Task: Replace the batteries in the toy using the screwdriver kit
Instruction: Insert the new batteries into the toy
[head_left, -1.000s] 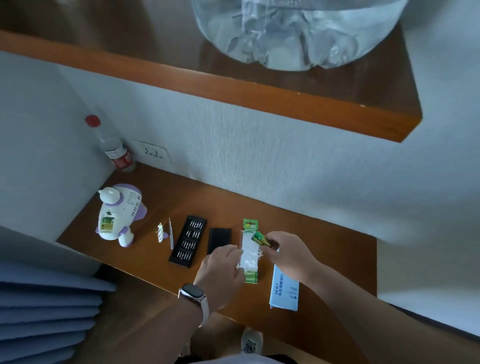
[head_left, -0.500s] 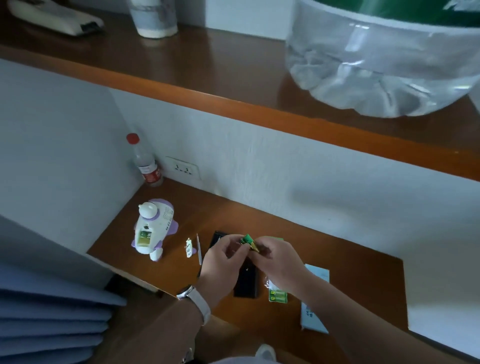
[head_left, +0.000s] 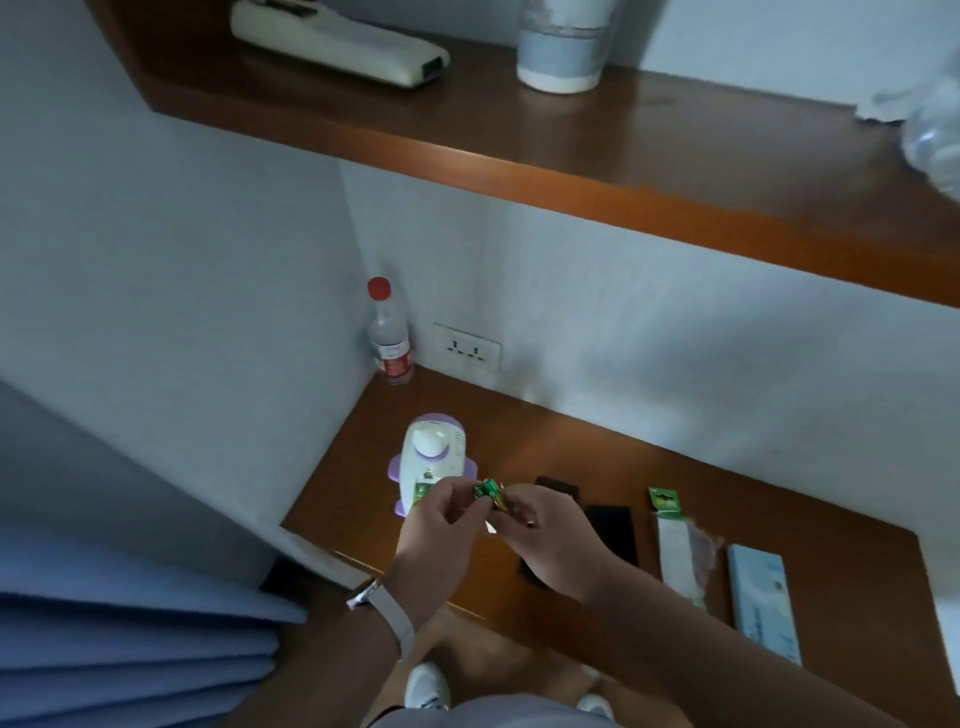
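Pinching a green-and-gold battery (head_left: 489, 491) between the curled fingertips of the left hand (head_left: 435, 527) and right hand (head_left: 551, 543), a person holds it over a wooden desk (head_left: 519, 436), the white-and-purple toy (head_left: 431, 460) at ten o'clock, the battery pack (head_left: 671, 527) at three o'clock.

Back-L corner of table (head_left: 524, 441): bottle (head_left: 389, 338), w/ wall socket (head_left: 467, 351) just R of it. Toy (head_left: 432, 460) sits in front of bottle, nr table's L edge. L hand (head_left: 436, 527) & R hand (head_left: 553, 543) meet above table just R of toy, battery (head_left: 489, 491) pinched btwn their fingers. Bit tray (head_left: 559, 486) lies partly under R hand. Further R, in a row: case lid (head_left: 614, 532), battery pack (head_left: 673, 545), box (head_left: 763, 597). Shelf (head_left: 597, 161) overhead carries remote (head_left: 337, 42) & cup (head_left: 563, 52), cup to the R.
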